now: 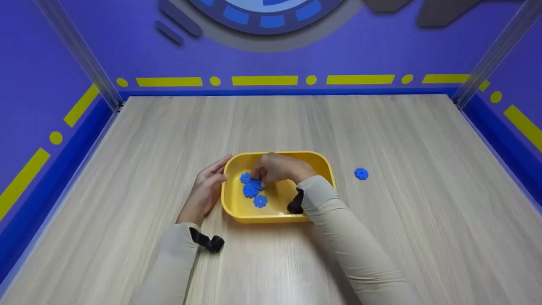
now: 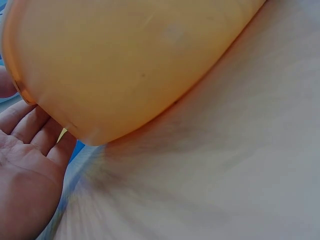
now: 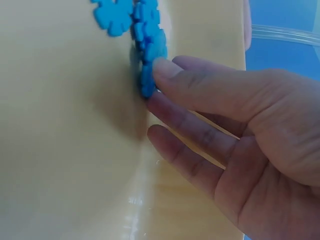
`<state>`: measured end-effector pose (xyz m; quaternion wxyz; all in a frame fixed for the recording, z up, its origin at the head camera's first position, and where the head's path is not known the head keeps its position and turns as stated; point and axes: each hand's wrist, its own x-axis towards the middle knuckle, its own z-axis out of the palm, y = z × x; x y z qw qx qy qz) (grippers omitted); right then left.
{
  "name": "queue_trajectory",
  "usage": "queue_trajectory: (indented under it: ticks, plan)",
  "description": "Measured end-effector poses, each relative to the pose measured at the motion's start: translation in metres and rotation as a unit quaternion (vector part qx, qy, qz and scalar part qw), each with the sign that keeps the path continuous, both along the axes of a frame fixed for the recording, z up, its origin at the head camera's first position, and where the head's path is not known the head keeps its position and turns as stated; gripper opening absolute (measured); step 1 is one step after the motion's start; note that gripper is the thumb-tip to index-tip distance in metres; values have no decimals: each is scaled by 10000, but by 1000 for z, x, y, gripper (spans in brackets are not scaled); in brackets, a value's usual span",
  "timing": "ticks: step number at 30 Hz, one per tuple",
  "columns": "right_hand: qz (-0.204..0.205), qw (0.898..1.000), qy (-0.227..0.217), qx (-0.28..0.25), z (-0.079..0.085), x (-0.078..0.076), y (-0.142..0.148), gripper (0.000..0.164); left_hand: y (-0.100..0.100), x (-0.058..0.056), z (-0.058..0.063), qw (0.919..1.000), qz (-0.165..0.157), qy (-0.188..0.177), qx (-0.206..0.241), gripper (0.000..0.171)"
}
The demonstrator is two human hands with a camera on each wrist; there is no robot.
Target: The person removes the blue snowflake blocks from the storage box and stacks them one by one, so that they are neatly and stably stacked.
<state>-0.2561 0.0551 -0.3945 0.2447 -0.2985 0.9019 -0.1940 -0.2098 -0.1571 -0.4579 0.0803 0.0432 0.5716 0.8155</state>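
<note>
The table [image 1: 423, 178] has a pale wood top with soft stripes. Behind it is a purple-blue back wall [image 1: 381, 46], with a left wall [image 1: 25, 84] and a right wall [image 1: 521, 67] at the sides. Yellow bars [image 1: 264, 80] and yellow dots [image 1: 215, 81] take turns low on the walls. Part of a big round blue shape [image 1: 254, 27] shows up high. Grey posts [image 1: 81, 51] stand in the corners. Light shines softly near the table's front.

Wood-grain tbl [image 1: 288, 123]: ylw tub [image 1: 262, 219] on it, against L fingers [image 1: 217, 166], R fingers [image 3: 175, 111] inside; blue disc [image 1: 361, 173] on tbl, well R of both.
</note>
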Motion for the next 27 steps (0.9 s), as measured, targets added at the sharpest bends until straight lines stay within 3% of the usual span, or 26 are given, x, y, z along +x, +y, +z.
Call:
queue_trajectory:
  ticks: [7, 17, 27]
  plan:
    - [144, 9997, 138, 174, 1, 3, -2, 33, 0, 1, 2, 10000, -68, 51, -3, 59]
    - [96, 9991, 321, 252, -3, 6, -1, 19, 0, 3, -1, 10000, -38, 42, -17, 59]
    - [168, 9993, 315, 150, 5, 6, 4, 18, 0, 1, 1, 10000, -11, 27, 8, 58]
